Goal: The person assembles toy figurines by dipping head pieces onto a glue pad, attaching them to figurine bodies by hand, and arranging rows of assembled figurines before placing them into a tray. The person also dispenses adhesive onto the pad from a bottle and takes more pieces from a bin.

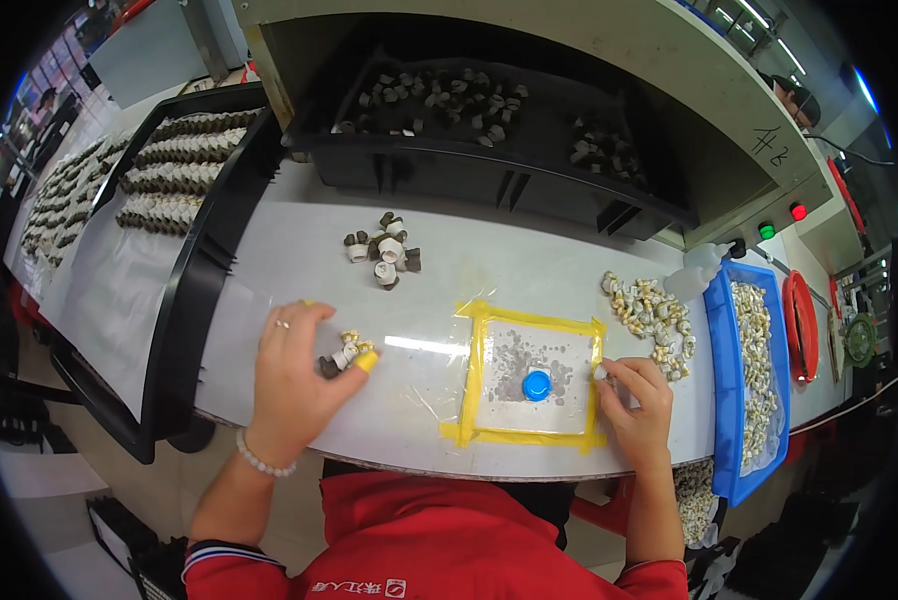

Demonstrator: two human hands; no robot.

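My left hand (294,375) is over the table with thumb and fingers spread, and the thumb wears a yellow finger cover. Beside that thumb are a few small white-and-dark pieces (347,352), some with yellowish marks. My right hand (637,400) pinches a small white piece (600,372) at the right border of a yellow-taped square (477,375). Inside the square, a round blue cap (537,385) rests on a grey-spotted sheet (514,350). Farther back lies a small cluster of white-and-dark pieces (387,252).
At right, a heap of white-and-yellow pieces (654,315) lies near a blue tray (719,400) of similar pieces and a translucent bottle (691,275). A black tray (194,290) with rows of pieces stands left. Black bins (489,178) sit under a raised housing (659,80).
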